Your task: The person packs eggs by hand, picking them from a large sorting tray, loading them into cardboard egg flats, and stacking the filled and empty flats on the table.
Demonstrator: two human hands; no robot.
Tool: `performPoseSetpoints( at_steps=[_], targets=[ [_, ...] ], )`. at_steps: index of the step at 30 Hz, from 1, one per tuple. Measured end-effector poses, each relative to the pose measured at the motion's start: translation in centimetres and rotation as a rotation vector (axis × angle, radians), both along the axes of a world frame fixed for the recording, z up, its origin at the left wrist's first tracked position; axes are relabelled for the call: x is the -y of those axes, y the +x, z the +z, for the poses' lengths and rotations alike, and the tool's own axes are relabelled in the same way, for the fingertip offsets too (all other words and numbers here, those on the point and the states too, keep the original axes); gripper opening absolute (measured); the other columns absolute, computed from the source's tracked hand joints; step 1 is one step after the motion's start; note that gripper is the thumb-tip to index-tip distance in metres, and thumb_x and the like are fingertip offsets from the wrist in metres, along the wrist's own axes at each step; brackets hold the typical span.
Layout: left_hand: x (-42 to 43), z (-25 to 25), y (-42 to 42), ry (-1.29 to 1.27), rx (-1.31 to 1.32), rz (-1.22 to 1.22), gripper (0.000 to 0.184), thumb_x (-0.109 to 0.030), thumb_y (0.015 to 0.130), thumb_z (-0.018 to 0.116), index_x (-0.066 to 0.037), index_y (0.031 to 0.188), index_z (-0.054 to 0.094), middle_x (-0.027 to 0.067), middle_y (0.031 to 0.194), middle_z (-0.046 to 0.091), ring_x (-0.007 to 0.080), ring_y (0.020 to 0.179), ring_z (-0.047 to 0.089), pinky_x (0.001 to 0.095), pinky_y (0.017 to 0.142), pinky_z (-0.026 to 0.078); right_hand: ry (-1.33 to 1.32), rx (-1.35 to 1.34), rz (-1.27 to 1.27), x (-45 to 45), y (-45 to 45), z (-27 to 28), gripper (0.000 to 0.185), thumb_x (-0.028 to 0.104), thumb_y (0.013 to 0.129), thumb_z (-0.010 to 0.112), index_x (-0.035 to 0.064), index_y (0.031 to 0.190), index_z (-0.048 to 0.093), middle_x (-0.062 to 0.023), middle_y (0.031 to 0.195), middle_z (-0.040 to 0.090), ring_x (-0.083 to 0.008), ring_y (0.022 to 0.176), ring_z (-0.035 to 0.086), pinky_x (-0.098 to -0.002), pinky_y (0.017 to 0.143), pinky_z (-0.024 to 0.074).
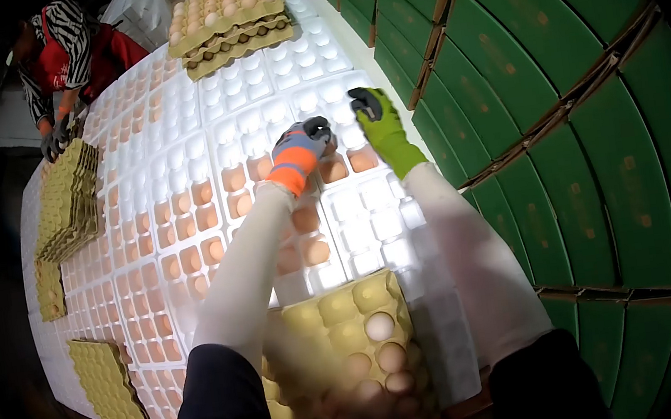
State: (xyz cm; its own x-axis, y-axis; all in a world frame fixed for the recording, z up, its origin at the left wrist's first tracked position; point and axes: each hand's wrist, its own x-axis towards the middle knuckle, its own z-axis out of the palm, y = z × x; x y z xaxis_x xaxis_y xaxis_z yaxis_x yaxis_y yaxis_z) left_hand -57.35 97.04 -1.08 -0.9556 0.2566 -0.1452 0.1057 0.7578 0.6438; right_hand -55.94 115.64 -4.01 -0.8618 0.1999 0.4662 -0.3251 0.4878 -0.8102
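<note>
My left hand [303, 151], in a grey and orange glove, is over a white foam tray with its fingers curled down; what they may hold is hidden. Brown eggs [334, 168] sit in the tray cells just below it. To the right, my right hand [380, 124], in a green glove with dark fingertips, is above the same row of trays. Its fingers are bent inward, and I cannot see whether anything is in them. Close to my body lies a yellow pulp egg tray [339, 305] with several pale eggs [380, 326] in its right part.
Foam trays [245, 86] cover the table, many cells holding eggs. Stacked pulp trays with eggs [227, 9] stand at the back; other pulp trays [70, 196] lie along the left. Green boxes [543, 125] are stacked on the right. A co-worker [73, 53] works at the far left.
</note>
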Motion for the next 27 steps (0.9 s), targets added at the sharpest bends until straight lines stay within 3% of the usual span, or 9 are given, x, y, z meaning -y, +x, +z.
performPoseSetpoints(
  at_steps=[3, 6, 11, 13, 18, 19, 21, 24, 27],
  targets=[
    [0.2, 0.6, 0.0, 0.62, 0.439, 0.243, 0.026, -0.023, 0.095, 0.059, -0.016, 0.12, 0.065, 0.0007, 0.104, 0.063, 0.0158, 0.092, 0.06, 0.0307, 0.068, 0.054, -0.052, 0.176, 0.207, -0.2, -0.7, -0.4, 0.04, 0.008, 0.081, 0.065, 0.0107, 0.121, 0.06, -0.0153, 0.119, 0.061, -0.036, 0.109, 0.059, -0.0423, 0.095, 0.0465],
    [-0.7, 0.8, 1.4, 1.052, 0.403, 0.053, 0.034, -0.011, 0.095, 0.053, -0.011, 0.128, 0.058, 0.003, 0.114, 0.06, 0.0175, 0.101, 0.06, 0.033, 0.087, 0.054, -0.007, 0.005, -0.241, -3.7, 0.8, -0.7, 0.038, 0.009, 0.082, 0.063, 0.0075, 0.119, 0.06, -0.017, 0.116, 0.062, -0.038, 0.106, 0.059, -0.0448, 0.092, 0.0471],
    [-9.4, -2.8, -0.8, 0.283, -0.573, -0.342, 0.049, -0.007, 0.084, 0.058, -0.015, 0.132, 0.055, 0.0068, 0.134, 0.056, 0.0293, 0.123, 0.053, 0.0448, 0.106, 0.042, 0.216, 0.617, -0.163, -5.2, 5.2, -3.5, 0.045, 0.036, 0.093, 0.053, 0.0104, 0.13, 0.055, -0.0178, 0.128, 0.059, -0.0392, 0.116, 0.055, -0.0469, 0.097, 0.0449],
    [-10.7, -0.5, 1.2, -0.491, -0.276, -0.482, 0.063, -0.012, 0.086, 0.056, -0.021, 0.146, 0.04, 0.0077, 0.157, 0.031, 0.0313, 0.145, 0.028, 0.0485, 0.118, 0.021, 0.245, 0.531, -0.175, -4.9, 5.8, -3.9, 0.047, 0.034, 0.092, 0.054, 0.0104, 0.133, 0.054, -0.0181, 0.131, 0.058, -0.038, 0.12, 0.055, -0.0453, 0.1, 0.0442],
    [-3.5, 0.3, 3.4, 0.304, -0.153, -0.354, 0.047, -0.008, 0.09, 0.056, -0.01, 0.137, 0.053, 0.0176, 0.131, 0.06, 0.0275, 0.11, 0.061, 0.0342, 0.096, 0.048, 0.141, 0.591, -0.15, -5.9, 6.5, -2.2, 0.052, 0.035, 0.085, 0.065, 0.0131, 0.132, 0.056, -0.0226, 0.119, 0.062, -0.0432, 0.112, 0.056, -0.0478, 0.098, 0.0448],
    [-1.0, 2.7, 5.6, 0.447, 0.084, -0.205, 0.043, -0.008, 0.093, 0.056, -0.008, 0.136, 0.054, 0.0115, 0.126, 0.064, 0.0196, 0.107, 0.061, 0.0309, 0.095, 0.048, 0.13, 0.177, -0.153, -5.8, 7.4, -3.0, 0.045, 0.025, 0.086, 0.066, 0.0126, 0.129, 0.059, -0.0178, 0.11, 0.065, -0.0323, 0.099, 0.063, -0.0425, 0.087, 0.0508],
    [3.7, 6.3, 10.4, 0.352, -0.04, -0.21, 0.037, -0.006, 0.096, 0.053, -0.007, 0.133, 0.058, 0.0025, 0.124, 0.066, 0.0131, 0.107, 0.061, 0.0282, 0.094, 0.048, -0.315, 0.515, 0.016, -2.8, 14.2, 8.9, 0.041, 0.004, 0.086, 0.067, 0.0072, 0.126, 0.06, -0.0038, 0.11, 0.062, -0.0042, 0.089, 0.055, -0.0185, 0.073, 0.0451],
    [7.9, 9.5, 19.7, 0.257, -0.002, -0.309, 0.037, -0.005, 0.088, 0.062, -0.006, 0.125, 0.062, 0.0088, 0.118, 0.066, 0.0176, 0.107, 0.061, 0.0315, 0.094, 0.046, 0.001, 0.232, 0.557, -1.9, 22.2, 12.7, 0.048, 0.013, 0.076, 0.079, 0.0098, 0.122, 0.065, -0.0094, 0.121, 0.061, -0.0237, 0.109, 0.058, -0.0339, 0.093, 0.0463],
    [8.6, 12.2, 26.8, 0.123, -0.249, -0.494, 0.043, -0.024, 0.078, 0.074, -0.01, 0.118, 0.065, 0.0111, 0.12, 0.062, 0.0339, 0.115, 0.055, 0.0427, 0.1, 0.042, 0.665, 0.189, 0.54, 0.8, 28.2, 11.2, 0.052, 0.046, 0.073, 0.074, 0.0168, 0.116, 0.068, -0.0096, 0.129, 0.056, -0.035, 0.118, 0.052, -0.0469, 0.099, 0.042]
  ],
)
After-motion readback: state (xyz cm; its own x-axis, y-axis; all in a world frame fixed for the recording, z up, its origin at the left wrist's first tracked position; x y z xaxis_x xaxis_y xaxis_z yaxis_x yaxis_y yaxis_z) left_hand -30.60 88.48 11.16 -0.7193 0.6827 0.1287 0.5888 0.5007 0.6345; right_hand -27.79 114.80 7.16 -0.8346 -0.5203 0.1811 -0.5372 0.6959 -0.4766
